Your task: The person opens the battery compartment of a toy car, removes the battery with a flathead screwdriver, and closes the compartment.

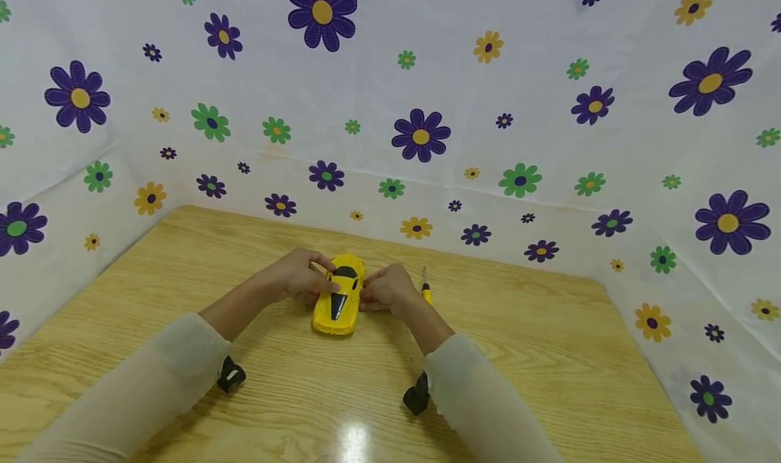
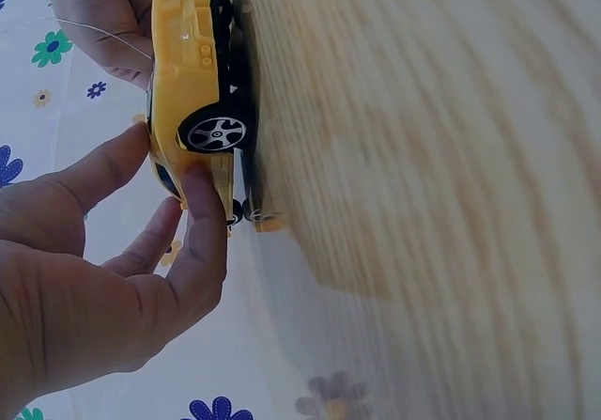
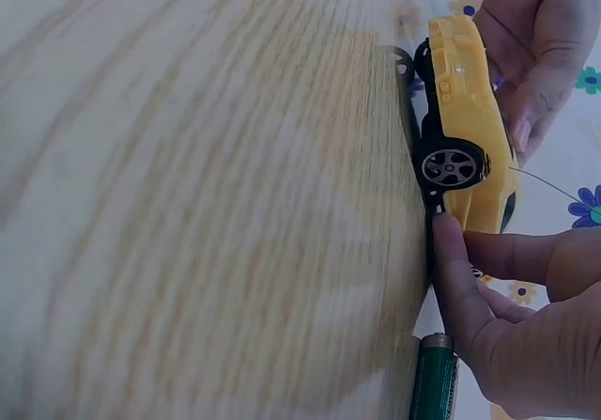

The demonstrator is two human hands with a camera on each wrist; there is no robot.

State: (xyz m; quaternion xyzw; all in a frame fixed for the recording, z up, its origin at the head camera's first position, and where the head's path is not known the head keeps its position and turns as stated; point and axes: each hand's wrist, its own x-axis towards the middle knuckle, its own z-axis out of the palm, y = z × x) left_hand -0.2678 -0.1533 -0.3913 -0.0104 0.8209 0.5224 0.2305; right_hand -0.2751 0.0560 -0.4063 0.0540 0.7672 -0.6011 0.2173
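Observation:
A yellow toy car (image 1: 333, 312) with dark windows and silver-spoked wheels stands upright, its wheels right at the tabletop. My left hand (image 1: 302, 274) holds it by the left side, thumb on the roof and fingers low along the body. On the opposite side, my right hand (image 1: 386, 289) grips the car, its index finger reaching down beside the wheel (image 3: 453, 167) in the right wrist view. A thin wire-like strand (image 2: 105, 33) curves away from the car's top. Part of the right hand is hidden behind the car in the left wrist view.
A screwdriver (image 1: 426, 292) with a yellow and black handle lies right of the car, partly behind the right wrist. A green battery (image 3: 433, 382) is near the right hand. Flower-patterned white cloth (image 1: 366, 76) walls the back and sides of the wooden table (image 1: 518, 341).

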